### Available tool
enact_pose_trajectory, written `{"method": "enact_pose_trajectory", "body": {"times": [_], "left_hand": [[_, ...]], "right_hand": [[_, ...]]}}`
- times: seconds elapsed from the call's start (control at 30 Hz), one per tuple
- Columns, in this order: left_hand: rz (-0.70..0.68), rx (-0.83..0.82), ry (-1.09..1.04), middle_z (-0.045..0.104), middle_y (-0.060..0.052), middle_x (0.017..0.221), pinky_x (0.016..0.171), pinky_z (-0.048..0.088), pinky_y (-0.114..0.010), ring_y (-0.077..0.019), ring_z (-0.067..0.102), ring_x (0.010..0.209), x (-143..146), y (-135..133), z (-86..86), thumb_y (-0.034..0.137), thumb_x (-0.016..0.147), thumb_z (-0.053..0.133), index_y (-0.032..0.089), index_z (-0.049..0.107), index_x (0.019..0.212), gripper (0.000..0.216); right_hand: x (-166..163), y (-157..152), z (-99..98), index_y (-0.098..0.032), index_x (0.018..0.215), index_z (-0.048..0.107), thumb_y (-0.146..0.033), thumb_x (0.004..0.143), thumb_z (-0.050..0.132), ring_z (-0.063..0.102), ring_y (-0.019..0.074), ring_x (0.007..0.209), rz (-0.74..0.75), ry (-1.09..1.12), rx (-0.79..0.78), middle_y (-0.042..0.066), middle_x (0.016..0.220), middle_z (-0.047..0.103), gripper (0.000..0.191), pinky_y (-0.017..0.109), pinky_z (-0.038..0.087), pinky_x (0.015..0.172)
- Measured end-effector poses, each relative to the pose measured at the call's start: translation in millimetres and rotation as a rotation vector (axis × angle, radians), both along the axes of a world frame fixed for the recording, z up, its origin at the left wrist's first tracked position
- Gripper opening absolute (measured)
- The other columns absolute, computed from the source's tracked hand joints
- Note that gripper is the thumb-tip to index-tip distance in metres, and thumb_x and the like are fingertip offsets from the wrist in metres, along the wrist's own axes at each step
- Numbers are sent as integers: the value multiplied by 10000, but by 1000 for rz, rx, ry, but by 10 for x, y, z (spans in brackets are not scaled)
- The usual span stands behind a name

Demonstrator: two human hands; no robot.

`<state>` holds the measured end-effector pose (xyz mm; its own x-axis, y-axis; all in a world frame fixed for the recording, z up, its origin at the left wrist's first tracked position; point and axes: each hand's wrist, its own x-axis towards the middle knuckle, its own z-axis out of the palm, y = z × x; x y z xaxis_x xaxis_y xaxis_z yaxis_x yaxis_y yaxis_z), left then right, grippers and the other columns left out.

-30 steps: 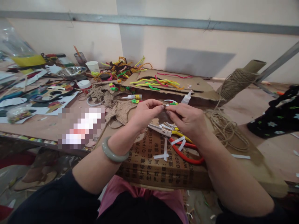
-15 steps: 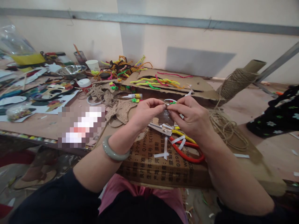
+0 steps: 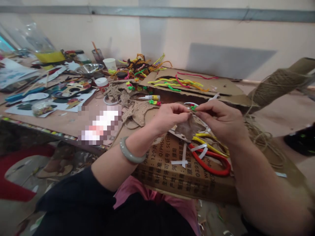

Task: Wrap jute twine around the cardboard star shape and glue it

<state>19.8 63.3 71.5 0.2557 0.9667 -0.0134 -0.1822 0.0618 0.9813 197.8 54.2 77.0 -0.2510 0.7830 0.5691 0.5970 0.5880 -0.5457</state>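
Note:
My left hand (image 3: 172, 118) and my right hand (image 3: 219, 119) are closed, their fingertips pinching close together over a cardboard box (image 3: 157, 170). Below the fingertips hangs a thin, brownish, see-through piece (image 3: 188, 127), blurred, its kind not clear. A bit of green yarn (image 3: 193, 108) shows by the right fingertips; whether it is held I cannot tell. Under the hands lie scissors (image 3: 209, 162) with red and yellow handles, partly covered, and white paper strips (image 3: 182, 160). Woven twine stars (image 3: 137, 113) and a small glue bottle (image 3: 151, 97) lie beyond my left hand.
A cardboard piece (image 3: 226, 88) with coloured yarn strands (image 3: 177, 83) lies behind. To the right stands a leaning twine roll (image 3: 275, 87) with loose twine (image 3: 265, 141). On the left table are a white-lidded jar (image 3: 101, 83), a paper cup (image 3: 109, 64) and a metal bowl (image 3: 90, 69).
The view has turned left, shifting the scene rightward. My hands stay pinched together, with slightly more space between them, and the brownish piece below them shows more fully.

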Motion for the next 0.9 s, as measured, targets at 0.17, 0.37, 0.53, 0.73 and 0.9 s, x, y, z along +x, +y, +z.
{"method": "enact_pose_trajectory", "body": {"times": [0.17, 0.37, 0.53, 0.73, 0.9], "left_hand": [[-79, -7, 1, 609, 25, 634, 597, 400, -216, -52, 498, 580, -20, -8, 41, 89, 691, 703, 125, 674, 667, 52], [-180, 58, -6, 620, 28, 644, 633, 420, -218, -55, 509, 599, -61, 39, -18, 128, 664, 754, 118, 689, 709, 80], [-168, 46, 16, 603, 32, 631, 594, 389, -219, -42, 477, 564, -46, 40, -27, 113, 692, 713, 113, 682, 703, 33], [-17, 67, -9, 604, 35, 621, 578, 384, -218, -49, 495, 563, -35, 40, -40, 148, 642, 736, 120, 661, 688, 92], [104, 92, -46, 623, 30, 624, 586, 418, -220, -59, 525, 566, -27, 43, -19, 188, 629, 738, 127, 649, 684, 121]], "right_hand": [[35, 48, -37, -244, 821, 746, -264, 807, 677, 592, 140, 664, 62, 38, -79, 4, 741, 672, 74, 284, 437, 624], [64, 72, -57, -229, 789, 729, -330, 775, 690, 580, 139, 642, 56, 51, -163, 2, 722, 666, 109, 285, 424, 608], [27, 71, -57, -217, 769, 686, -337, 761, 692, 513, 116, 559, 53, 69, -220, -4, 668, 624, 121, 265, 377, 522], [-69, 72, -53, -190, 824, 669, -329, 792, 626, 558, 123, 625, 52, 170, -261, 10, 729, 668, 148, 266, 436, 587], [-113, 59, -64, -175, 882, 683, -391, 774, 635, 628, 169, 741, 29, 148, -352, 52, 838, 718, 246, 305, 490, 666]]}}
